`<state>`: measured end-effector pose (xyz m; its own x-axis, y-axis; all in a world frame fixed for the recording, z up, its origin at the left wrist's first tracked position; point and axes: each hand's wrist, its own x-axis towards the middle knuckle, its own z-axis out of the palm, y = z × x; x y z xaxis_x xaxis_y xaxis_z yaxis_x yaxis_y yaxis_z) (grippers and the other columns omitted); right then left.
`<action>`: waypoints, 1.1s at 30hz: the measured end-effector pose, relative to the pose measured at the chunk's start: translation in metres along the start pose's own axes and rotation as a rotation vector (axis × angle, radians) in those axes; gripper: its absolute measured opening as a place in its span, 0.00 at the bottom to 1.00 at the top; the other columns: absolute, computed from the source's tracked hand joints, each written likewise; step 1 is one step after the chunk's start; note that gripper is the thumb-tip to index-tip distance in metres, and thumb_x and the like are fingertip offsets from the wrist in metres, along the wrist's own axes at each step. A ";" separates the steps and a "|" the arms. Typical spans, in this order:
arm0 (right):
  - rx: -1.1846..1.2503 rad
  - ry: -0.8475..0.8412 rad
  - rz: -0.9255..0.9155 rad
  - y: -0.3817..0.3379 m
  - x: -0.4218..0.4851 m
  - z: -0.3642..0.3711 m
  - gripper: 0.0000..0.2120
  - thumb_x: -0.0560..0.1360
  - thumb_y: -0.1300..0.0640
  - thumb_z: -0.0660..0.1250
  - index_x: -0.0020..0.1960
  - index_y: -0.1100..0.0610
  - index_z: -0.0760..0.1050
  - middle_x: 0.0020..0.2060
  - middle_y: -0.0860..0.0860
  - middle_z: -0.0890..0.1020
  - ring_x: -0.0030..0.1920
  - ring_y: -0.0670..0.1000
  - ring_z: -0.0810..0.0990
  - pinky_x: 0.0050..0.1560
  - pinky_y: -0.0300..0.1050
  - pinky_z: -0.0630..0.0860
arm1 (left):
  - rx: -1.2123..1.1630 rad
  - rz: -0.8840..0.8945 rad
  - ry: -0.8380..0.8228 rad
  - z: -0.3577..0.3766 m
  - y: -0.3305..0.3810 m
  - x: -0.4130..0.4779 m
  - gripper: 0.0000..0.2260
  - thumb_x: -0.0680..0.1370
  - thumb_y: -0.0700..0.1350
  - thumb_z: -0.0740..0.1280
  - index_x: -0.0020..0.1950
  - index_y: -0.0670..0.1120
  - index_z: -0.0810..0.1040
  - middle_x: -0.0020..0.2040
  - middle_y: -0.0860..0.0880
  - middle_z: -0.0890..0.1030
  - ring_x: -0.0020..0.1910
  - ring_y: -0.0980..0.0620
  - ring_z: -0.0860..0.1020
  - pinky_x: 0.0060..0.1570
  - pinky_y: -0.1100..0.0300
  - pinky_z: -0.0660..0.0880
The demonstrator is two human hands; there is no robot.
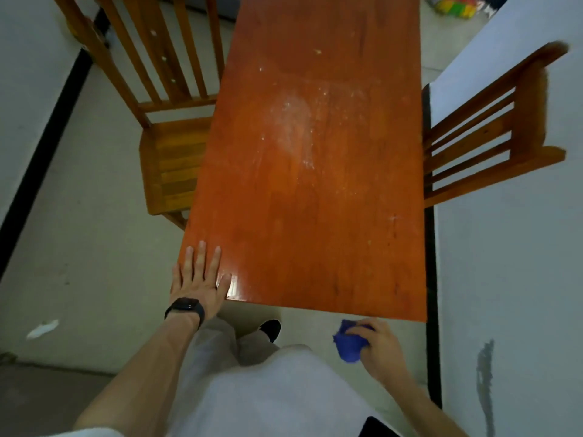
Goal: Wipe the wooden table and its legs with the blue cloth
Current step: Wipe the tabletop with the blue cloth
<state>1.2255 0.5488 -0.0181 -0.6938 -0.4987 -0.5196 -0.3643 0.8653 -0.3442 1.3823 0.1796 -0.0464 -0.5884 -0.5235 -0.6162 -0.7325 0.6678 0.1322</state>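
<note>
Blue cloth: gripped by the right hand, lower right of frame. Left hand: flat, fingers straight, on the wooden table, lower-left corner.

The wooden table bears whitish smears; left hand lies flat on its near corner.

The counter runs off the top edge and hides its own legs, the blue cloth is half buried in the right hand, and the colourful thing at top right is cropped and blurred.
</note>
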 end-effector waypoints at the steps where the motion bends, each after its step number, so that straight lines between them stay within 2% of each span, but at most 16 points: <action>1: 0.043 0.021 0.092 0.011 -0.004 -0.008 0.26 0.60 0.60 0.58 0.52 0.49 0.84 0.53 0.47 0.79 0.55 0.58 0.79 0.50 0.47 0.73 | -0.006 -0.008 0.016 0.002 0.000 0.000 0.30 0.77 0.66 0.35 0.72 0.59 0.23 0.70 0.54 0.19 0.68 0.51 0.19 0.61 0.53 0.16; 4: 0.208 0.168 0.152 0.002 0.004 -0.032 0.26 0.66 0.64 0.60 0.61 0.54 0.80 0.57 0.51 0.77 0.55 0.57 0.78 0.50 0.43 0.71 | -0.036 -0.044 0.051 -0.001 0.010 -0.003 0.30 0.81 0.64 0.41 0.75 0.57 0.27 0.73 0.52 0.23 0.75 0.47 0.27 0.73 0.44 0.30; 6: 0.337 0.283 0.145 -0.029 0.018 -0.042 0.26 0.71 0.69 0.64 0.68 0.56 0.72 0.60 0.50 0.73 0.55 0.50 0.75 0.52 0.40 0.70 | -0.081 -0.085 0.101 -0.004 0.029 -0.008 0.31 0.82 0.60 0.47 0.79 0.53 0.36 0.79 0.48 0.33 0.78 0.43 0.35 0.75 0.41 0.38; 8: 0.415 0.387 0.129 -0.060 0.039 -0.042 0.28 0.72 0.68 0.66 0.70 0.55 0.66 0.64 0.49 0.69 0.56 0.47 0.72 0.50 0.41 0.70 | -0.094 -0.132 0.100 -0.008 0.051 -0.010 0.31 0.82 0.57 0.51 0.81 0.50 0.43 0.80 0.42 0.39 0.78 0.38 0.39 0.76 0.40 0.44; 11: 0.384 0.391 0.065 -0.103 0.073 -0.029 0.25 0.75 0.63 0.64 0.69 0.50 0.65 0.72 0.53 0.63 0.56 0.55 0.76 0.44 0.46 0.76 | -0.066 -0.079 0.069 -0.021 0.072 -0.005 0.29 0.82 0.57 0.51 0.80 0.54 0.44 0.80 0.42 0.41 0.79 0.40 0.43 0.76 0.41 0.45; 13: 0.325 0.316 -0.026 -0.125 0.093 -0.011 0.22 0.79 0.52 0.60 0.73 0.47 0.65 0.77 0.54 0.57 0.68 0.59 0.70 0.59 0.51 0.76 | 0.014 0.047 0.076 -0.031 0.077 0.005 0.27 0.81 0.57 0.49 0.80 0.58 0.46 0.81 0.48 0.42 0.79 0.45 0.44 0.76 0.41 0.45; 15: 0.167 0.253 -0.127 -0.139 0.104 0.007 0.27 0.81 0.38 0.52 0.78 0.43 0.56 0.80 0.52 0.51 0.78 0.58 0.53 0.75 0.56 0.60 | 0.085 0.127 0.072 -0.044 0.081 0.021 0.27 0.80 0.57 0.47 0.79 0.60 0.46 0.81 0.51 0.42 0.79 0.47 0.44 0.76 0.42 0.45; 17: 0.043 0.238 -0.133 -0.141 0.110 0.020 0.32 0.79 0.32 0.48 0.80 0.40 0.44 0.80 0.50 0.44 0.79 0.56 0.42 0.77 0.59 0.47 | 0.090 0.126 0.083 -0.056 0.083 0.042 0.26 0.82 0.57 0.49 0.79 0.60 0.44 0.81 0.52 0.42 0.79 0.48 0.43 0.76 0.42 0.43; 18: -0.011 0.253 -0.127 -0.139 0.111 0.025 0.34 0.79 0.31 0.48 0.80 0.41 0.43 0.80 0.51 0.45 0.79 0.57 0.42 0.76 0.61 0.46 | 0.076 0.110 0.096 -0.062 0.083 0.052 0.26 0.82 0.57 0.49 0.79 0.60 0.44 0.81 0.52 0.41 0.79 0.48 0.42 0.76 0.42 0.43; 20: -0.102 0.271 -0.121 -0.139 0.113 0.027 0.34 0.78 0.33 0.52 0.80 0.43 0.47 0.80 0.54 0.51 0.79 0.61 0.50 0.73 0.63 0.52 | 0.049 0.072 0.126 -0.071 0.077 0.072 0.27 0.82 0.58 0.49 0.79 0.60 0.43 0.81 0.51 0.41 0.79 0.48 0.42 0.76 0.42 0.41; 22: -0.100 0.276 -0.135 -0.145 0.117 0.026 0.33 0.78 0.43 0.61 0.79 0.46 0.55 0.78 0.57 0.58 0.77 0.62 0.58 0.73 0.63 0.61 | 0.031 0.046 0.154 -0.078 0.067 0.091 0.28 0.82 0.59 0.48 0.79 0.60 0.41 0.81 0.51 0.40 0.79 0.48 0.40 0.76 0.42 0.41; 24: -0.028 0.294 -0.156 -0.152 0.125 0.024 0.40 0.69 0.56 0.74 0.77 0.48 0.61 0.75 0.57 0.66 0.74 0.61 0.63 0.67 0.59 0.71 | 0.013 0.032 0.202 -0.086 0.058 0.111 0.28 0.82 0.61 0.45 0.79 0.59 0.39 0.80 0.50 0.39 0.79 0.49 0.39 0.76 0.42 0.39; 25: 0.006 0.298 -0.154 -0.154 0.131 0.020 0.44 0.64 0.60 0.77 0.76 0.48 0.62 0.74 0.56 0.68 0.71 0.59 0.65 0.62 0.57 0.75 | -0.003 0.025 0.231 -0.092 0.053 0.123 0.28 0.81 0.62 0.44 0.80 0.58 0.39 0.80 0.50 0.39 0.79 0.49 0.39 0.76 0.42 0.39; 27: 0.044 0.289 -0.178 -0.161 0.148 0.004 0.48 0.62 0.65 0.77 0.76 0.47 0.61 0.73 0.53 0.67 0.66 0.57 0.71 0.55 0.49 0.81 | -0.063 -0.021 0.296 -0.102 0.043 0.145 0.29 0.80 0.62 0.41 0.80 0.57 0.40 0.80 0.49 0.39 0.79 0.48 0.41 0.76 0.42 0.38; 30: 0.079 0.302 -0.265 -0.185 0.189 -0.025 0.44 0.68 0.67 0.73 0.78 0.49 0.58 0.74 0.52 0.66 0.65 0.55 0.74 0.59 0.43 0.76 | -0.213 -0.129 0.379 -0.112 0.030 0.174 0.30 0.79 0.62 0.41 0.80 0.57 0.42 0.81 0.48 0.43 0.79 0.46 0.46 0.76 0.42 0.42; 33: 0.172 0.327 -0.306 -0.222 0.243 -0.067 0.35 0.77 0.62 0.67 0.79 0.49 0.55 0.73 0.50 0.68 0.68 0.51 0.70 0.67 0.42 0.68 | -0.375 -0.146 0.362 -0.121 0.026 0.198 0.29 0.81 0.63 0.41 0.80 0.55 0.44 0.81 0.46 0.50 0.78 0.43 0.56 0.76 0.42 0.52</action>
<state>1.0960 0.2386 -0.0157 -0.7399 -0.6635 -0.1109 -0.4928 0.6468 -0.5820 1.2054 0.0288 -0.0707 -0.5027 -0.7902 -0.3505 -0.8486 0.3739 0.3742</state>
